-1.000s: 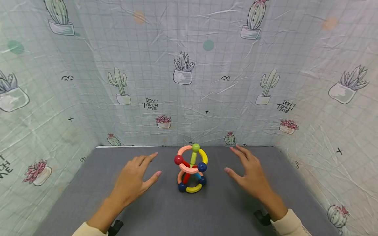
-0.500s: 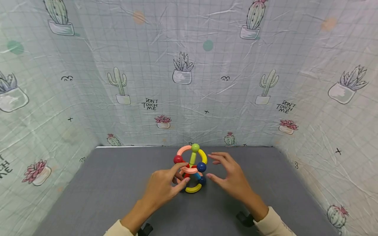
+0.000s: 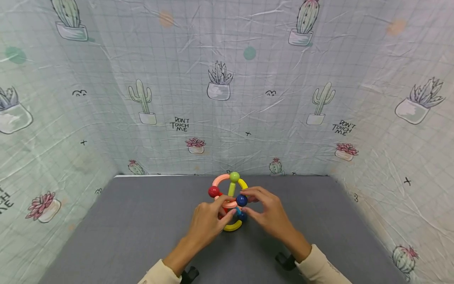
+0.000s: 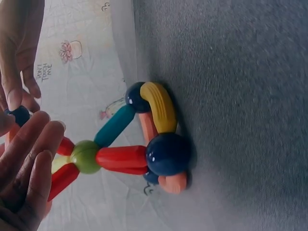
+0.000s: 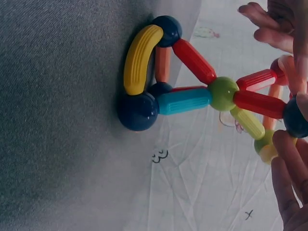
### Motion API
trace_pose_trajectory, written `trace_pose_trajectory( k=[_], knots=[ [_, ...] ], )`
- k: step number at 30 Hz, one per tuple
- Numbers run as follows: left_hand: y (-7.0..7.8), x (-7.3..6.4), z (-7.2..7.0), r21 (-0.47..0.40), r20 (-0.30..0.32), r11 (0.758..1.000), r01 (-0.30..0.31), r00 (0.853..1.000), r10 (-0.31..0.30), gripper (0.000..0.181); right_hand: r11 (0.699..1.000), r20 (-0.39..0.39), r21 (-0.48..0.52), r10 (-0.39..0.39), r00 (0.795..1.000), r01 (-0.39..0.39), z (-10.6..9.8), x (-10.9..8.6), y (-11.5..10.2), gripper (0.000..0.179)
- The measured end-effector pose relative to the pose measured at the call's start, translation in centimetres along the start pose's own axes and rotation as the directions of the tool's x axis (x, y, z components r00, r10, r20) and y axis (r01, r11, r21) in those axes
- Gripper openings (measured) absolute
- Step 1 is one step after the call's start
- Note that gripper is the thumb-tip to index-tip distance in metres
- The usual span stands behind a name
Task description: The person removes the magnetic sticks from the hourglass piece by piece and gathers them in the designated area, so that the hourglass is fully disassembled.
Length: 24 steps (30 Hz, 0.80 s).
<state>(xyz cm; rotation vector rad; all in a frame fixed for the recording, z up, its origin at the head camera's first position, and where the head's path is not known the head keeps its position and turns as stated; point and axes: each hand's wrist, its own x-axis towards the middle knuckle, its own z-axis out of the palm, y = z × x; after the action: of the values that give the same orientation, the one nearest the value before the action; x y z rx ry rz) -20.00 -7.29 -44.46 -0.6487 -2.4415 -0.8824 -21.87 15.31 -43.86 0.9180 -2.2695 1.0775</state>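
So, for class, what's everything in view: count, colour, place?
Ball-and-stick toy: 1, multicoloured, centre
Balls: 7 (four navy, two green, one red), joints
Straight sticks: 6 (four red, one blue, one lime), middle
Curved sticks: 6 (four coral, two yellow), top and base
Table: 1, grey, below
Cactus-print sheeting: count unclear, pale, back and sides
Sleeves: 2, cream, forearms
Wrist mounts: 2, black, wrists
Left hand: 1, toy's left
Right hand: 1, toy's right

My left hand (image 3: 209, 221) hides the lower left of the ball-and-rod frame (image 3: 231, 204) from the head view, where the table's (image 3: 134, 232) near edge is cut off. The marking on my right sleeve (image 3: 315, 261) is too small to read. The left wrist view crops my right hand (image 4: 19, 45); the right wrist view crops a navy ball (image 5: 295, 119).
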Motion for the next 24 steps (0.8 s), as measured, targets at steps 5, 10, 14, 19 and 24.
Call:
trace_pose_trajectory(
  k=[5, 10, 14, 19, 24],
  knots=[
    [0.0, 0.1, 0.4, -0.014, -0.046, 1.0, 0.005, 0.999, -0.006, 0.022, 1.0, 0.034, -0.024, -0.002, 0.999, 0.003, 0.3, 0.2, -0.2, 0.047],
    [-0.2, 0.2, 0.6, -0.025, -0.08, 1.0, -0.013, 0.997, 0.011, 0.019, 1.0, 0.05, -0.03, 0.001, 0.999, 0.0, 0.4, 0.3, -0.3, 0.045],
    [-0.3, 0.1, 0.7, -0.039, -0.108, 0.999, -0.026, 0.994, 0.021, 0.018, 1.0, 0.04, -0.027, -0.015, 0.999, 0.016, 0.5, 0.3, -0.3, 0.046],
    [-0.5, -0.4, 0.9, -0.047, -0.113, 0.998, -0.033, 0.993, 0.027, 0.018, 0.999, 0.02, -0.035, -0.018, 1.0, 0.018, 0.6, 0.4, -0.3, 0.045],
    [-0.8, -1.0, 1.1, -0.049, -0.14, 0.998, -0.044, 0.989, 0.037, 0.019, 0.999, 0.017, -0.038, -0.023, 1.0, 0.023, 0.6, 0.3, -0.3, 0.046]
  ],
)
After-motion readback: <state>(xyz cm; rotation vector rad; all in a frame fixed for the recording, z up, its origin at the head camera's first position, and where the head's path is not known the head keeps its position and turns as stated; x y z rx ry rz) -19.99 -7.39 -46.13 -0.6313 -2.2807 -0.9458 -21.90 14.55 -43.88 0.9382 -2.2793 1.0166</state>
